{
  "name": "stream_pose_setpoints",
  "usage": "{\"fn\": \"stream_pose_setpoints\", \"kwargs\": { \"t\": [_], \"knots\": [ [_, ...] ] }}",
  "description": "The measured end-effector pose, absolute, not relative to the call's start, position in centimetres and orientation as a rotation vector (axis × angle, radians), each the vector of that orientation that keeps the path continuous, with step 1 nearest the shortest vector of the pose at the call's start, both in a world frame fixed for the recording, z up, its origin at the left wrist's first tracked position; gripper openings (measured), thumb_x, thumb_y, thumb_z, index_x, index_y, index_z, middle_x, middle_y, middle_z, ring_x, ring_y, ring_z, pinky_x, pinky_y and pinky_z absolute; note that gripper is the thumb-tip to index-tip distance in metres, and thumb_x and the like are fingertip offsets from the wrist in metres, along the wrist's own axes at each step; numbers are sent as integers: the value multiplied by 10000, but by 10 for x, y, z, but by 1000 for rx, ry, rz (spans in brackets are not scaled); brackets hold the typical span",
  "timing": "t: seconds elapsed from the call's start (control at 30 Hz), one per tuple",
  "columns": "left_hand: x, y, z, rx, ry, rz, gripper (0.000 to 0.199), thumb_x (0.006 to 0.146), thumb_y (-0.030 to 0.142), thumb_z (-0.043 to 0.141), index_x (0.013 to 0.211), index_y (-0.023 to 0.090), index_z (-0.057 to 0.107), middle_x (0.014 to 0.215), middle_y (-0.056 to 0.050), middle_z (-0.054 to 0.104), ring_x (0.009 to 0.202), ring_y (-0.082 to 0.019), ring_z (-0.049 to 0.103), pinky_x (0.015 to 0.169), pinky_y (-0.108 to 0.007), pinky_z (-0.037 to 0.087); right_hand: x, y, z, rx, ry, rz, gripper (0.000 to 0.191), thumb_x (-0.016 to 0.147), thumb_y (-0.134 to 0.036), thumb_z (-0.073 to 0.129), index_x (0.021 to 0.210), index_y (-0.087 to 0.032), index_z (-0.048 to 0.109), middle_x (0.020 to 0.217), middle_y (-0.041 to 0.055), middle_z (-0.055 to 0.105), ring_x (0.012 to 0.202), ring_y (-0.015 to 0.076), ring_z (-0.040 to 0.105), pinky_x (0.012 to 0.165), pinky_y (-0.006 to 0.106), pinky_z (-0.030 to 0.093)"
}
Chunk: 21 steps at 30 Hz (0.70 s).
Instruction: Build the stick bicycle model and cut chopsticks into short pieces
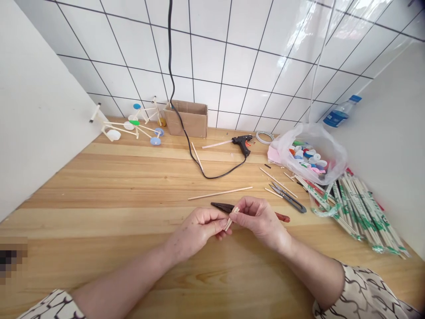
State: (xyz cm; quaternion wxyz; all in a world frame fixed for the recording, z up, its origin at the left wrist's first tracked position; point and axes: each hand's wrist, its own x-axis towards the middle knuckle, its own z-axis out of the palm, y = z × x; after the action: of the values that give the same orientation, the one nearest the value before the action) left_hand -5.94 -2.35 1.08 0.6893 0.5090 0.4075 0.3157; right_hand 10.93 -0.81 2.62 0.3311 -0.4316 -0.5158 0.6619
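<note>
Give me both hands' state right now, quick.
Left hand: closed, fingertips pinching a short wooden stick.
Right hand: closed, pinching the same stick from the other side.

- Wooden countertop up first, running to the tiled wall!
- Glue gun lying there
- Loose wooden stick near the front
- Cardboard box at the back
- Wrapped chopsticks (quite a heap!) at right
</note>
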Motion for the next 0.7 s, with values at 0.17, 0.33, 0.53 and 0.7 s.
{"fn": "stream_pose_setpoints", "kwargs": {
  "t": [0.17, 0.33, 0.53, 0.7],
  "knots": [
    [-59, -25, 7, 861, 865, 716, 207, 732, 310, 626, 733, 109, 672, 691, -63, 678, 605, -133, 572, 616, -272, 450, 111, -6, 23, -1153, -1294, 1706, 211, 673, -282, 708, 646, -154, 542, 552, -36, 613, 499, 87, 550, 519, 216, 400],
    [-59, -25, 7, 766, 803, 711, 211, 712, 308, 655, 749, 101, 676, 692, -78, 693, 589, -138, 596, 595, -273, 461, 113, -5, 21, -1160, -1255, 1708, 212, 659, -270, 719, 629, -153, 545, 554, -44, 598, 479, 67, 486, 501, 210, 360],
    [-59, -24, 8, 772, 804, 707, 224, 704, 320, 670, 750, 102, 667, 688, -77, 693, 586, -136, 599, 576, -268, 465, 114, -5, 19, -1154, -1255, 1708, 196, 667, -262, 714, 643, -155, 552, 565, -41, 601, 491, 72, 486, 508, 215, 356],
    [-59, -24, 9, 880, 850, 706, 213, 714, 323, 663, 728, 111, 651, 662, -57, 686, 601, -133, 593, 620, -274, 470, 113, -8, 17, -1144, -1295, 1711, 177, 695, -259, 696, 668, -151, 557, 602, -34, 605, 526, 77, 516, 535, 215, 378]
  ]
}}
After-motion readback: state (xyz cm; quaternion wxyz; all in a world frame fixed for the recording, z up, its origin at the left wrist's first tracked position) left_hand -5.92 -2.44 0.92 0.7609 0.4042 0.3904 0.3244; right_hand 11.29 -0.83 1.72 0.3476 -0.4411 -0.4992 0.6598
